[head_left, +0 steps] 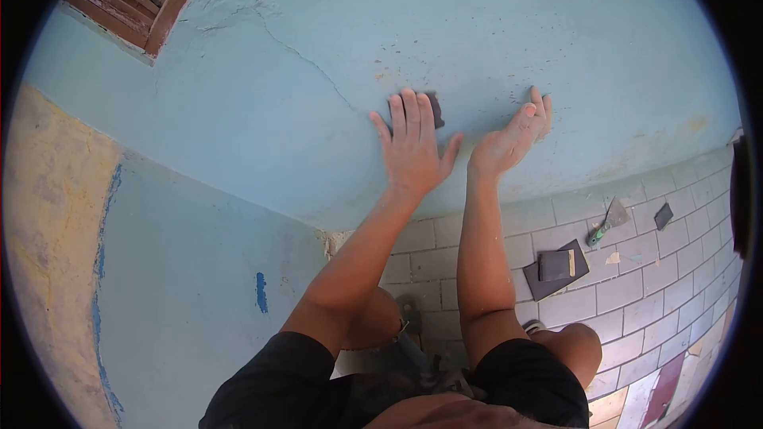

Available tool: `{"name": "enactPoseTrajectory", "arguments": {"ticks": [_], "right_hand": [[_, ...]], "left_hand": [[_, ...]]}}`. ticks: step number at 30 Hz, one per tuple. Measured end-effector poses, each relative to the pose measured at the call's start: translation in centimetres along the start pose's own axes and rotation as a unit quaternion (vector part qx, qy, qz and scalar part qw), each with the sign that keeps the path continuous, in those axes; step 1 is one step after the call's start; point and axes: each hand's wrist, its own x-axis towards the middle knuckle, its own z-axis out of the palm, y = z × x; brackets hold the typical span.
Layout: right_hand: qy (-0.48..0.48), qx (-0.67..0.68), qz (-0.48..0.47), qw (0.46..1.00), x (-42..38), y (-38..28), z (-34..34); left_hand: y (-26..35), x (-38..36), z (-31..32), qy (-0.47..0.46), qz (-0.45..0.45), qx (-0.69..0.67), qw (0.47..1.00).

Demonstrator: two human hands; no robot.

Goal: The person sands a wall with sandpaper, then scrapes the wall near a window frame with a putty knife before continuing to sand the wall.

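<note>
My left hand [411, 143] lies with its fingers spread over a dark piece of sandpaper [437, 110], holding it against the light blue wall [318, 16]. Part of the sheet sticks out to the right of the fingers, and the rest is covered. To its right, my right hand [511, 137] is at the wall, turned on its side with the fingers stretched out and slightly curved. I see nothing in it. Around both hands the paint has small chips and scuffs, and a thin crack runs down toward my left hand.
On the tiled floor [620, 302] at right lie dark sheets [556, 267], a scraper with a green handle [600, 233] and a small dark piece [664, 215]. A brown window frame [159, 20] is at upper left. A side wall [183, 270] with peeling paint stands at left.
</note>
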Motion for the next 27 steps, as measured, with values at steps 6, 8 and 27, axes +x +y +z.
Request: {"name": "enactPoseTrajectory", "arguments": {"ticks": [6,8,27], "right_hand": [[0.003,0.006,0.013,1.000,-0.4,0.5,-0.2],[0.013,0.015,0.018,1.000,0.3,0.6,-0.3],[0.017,-0.004,0.016,1.000,0.7,1.1,-0.1]], "left_hand": [[-1.9,9.9,-7.1,0.118,-0.125,-0.041,0.984],[-1.4,7.3,-3.8,0.112,-0.097,-0.009,0.989],[-1.3,7.1,-3.9,0.039,-0.050,-0.025,0.998]]}}
